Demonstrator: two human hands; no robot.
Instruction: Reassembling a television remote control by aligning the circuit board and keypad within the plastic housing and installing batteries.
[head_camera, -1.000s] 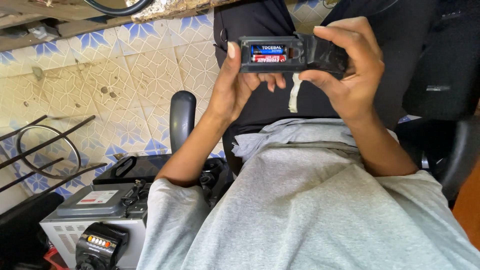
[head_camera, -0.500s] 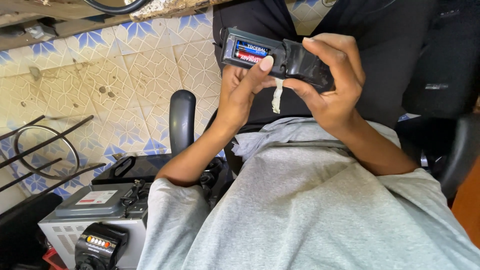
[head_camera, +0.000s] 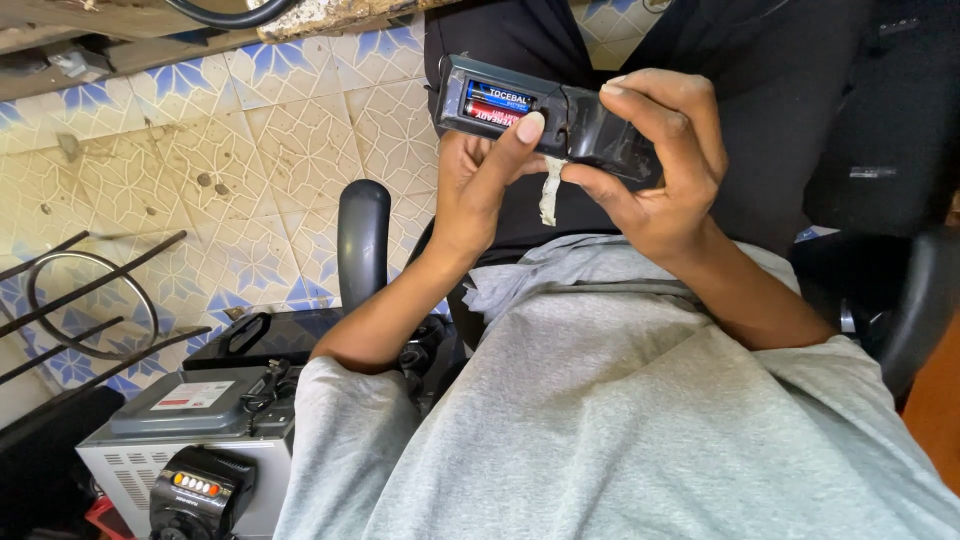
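Patterned blue-and-cream tile floor (head_camera: 250, 130) below, seen past a seated person in a grey shirt. Left hand (head_camera: 480, 185) cups the underside of a black remote control (head_camera: 555, 115), thumb tip lying on the edge of its open battery bay. Right hand (head_camera: 655, 165) grips the other end, fingers curled over the top, thumb beneath. Remote held between both hands above the lap, long axis running left to right, slightly tilted, left end higher. Two batteries (head_camera: 498, 103), one blue, one red, lie lengthwise in the bay. A pale strip (head_camera: 549, 190) hangs below. Both forearms angle upward from the torso. Grey metal box (head_camera: 190, 430) at lower left.
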